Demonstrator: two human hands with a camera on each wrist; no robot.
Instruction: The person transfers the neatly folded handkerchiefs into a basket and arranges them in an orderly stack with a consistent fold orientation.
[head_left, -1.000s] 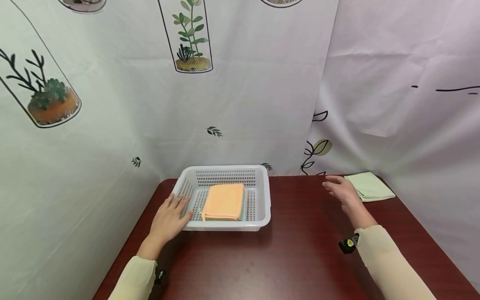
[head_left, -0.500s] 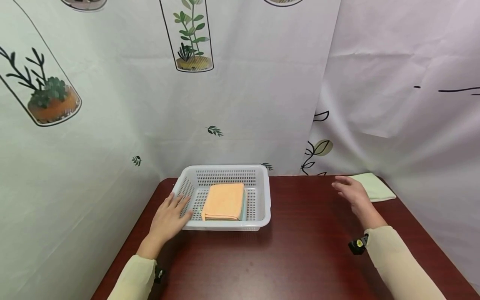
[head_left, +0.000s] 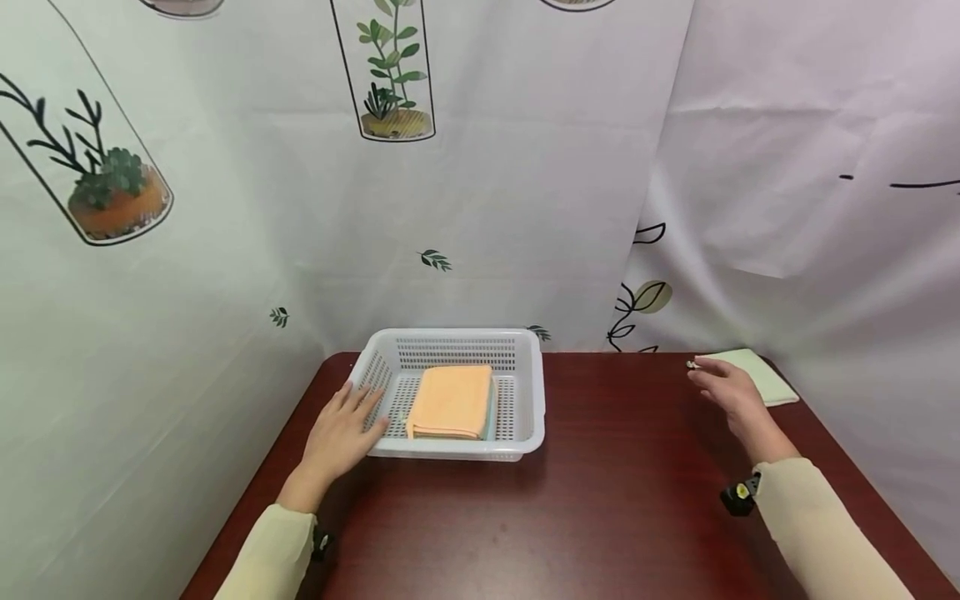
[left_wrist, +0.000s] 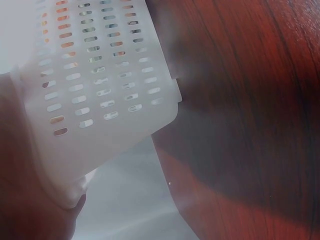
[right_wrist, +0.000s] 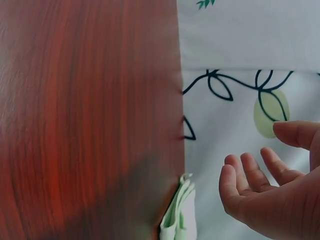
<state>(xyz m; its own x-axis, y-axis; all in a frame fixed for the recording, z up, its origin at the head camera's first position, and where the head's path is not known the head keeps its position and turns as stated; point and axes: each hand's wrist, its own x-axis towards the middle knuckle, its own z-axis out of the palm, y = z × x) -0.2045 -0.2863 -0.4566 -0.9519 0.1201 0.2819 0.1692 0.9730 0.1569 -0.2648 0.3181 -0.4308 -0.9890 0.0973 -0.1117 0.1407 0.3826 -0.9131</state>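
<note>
A white slotted plastic basket (head_left: 525, 383) stands at the back left of the table. Inside lies a folded orange cloth (head_left: 452, 400) on top of a pale blue-green one (head_left: 491, 412). My left hand (head_left: 339, 433) rests on the basket's front left corner, fingers spread over the rim; the left wrist view shows the basket's slotted wall (left_wrist: 100, 65) up close. My right hand (head_left: 731, 392) holds nothing, fingers loosely bent, just left of a folded light green cloth (head_left: 761, 375) and partly covering it. That cloth's folded edge (right_wrist: 179, 212) also shows in the right wrist view.
The dark red wood-grain table (head_left: 600, 492) meets a white wall sheet (head_left: 525, 208) printed with plants along its back edge. A similar sheet hangs along the left side. A small black device (head_left: 738, 493) is strapped at the right wrist.
My right hand has moved to the right, over toward the green cloth, and overlaps more of its left part. My left hand stays on the basket, and the cloths have not moved.
</note>
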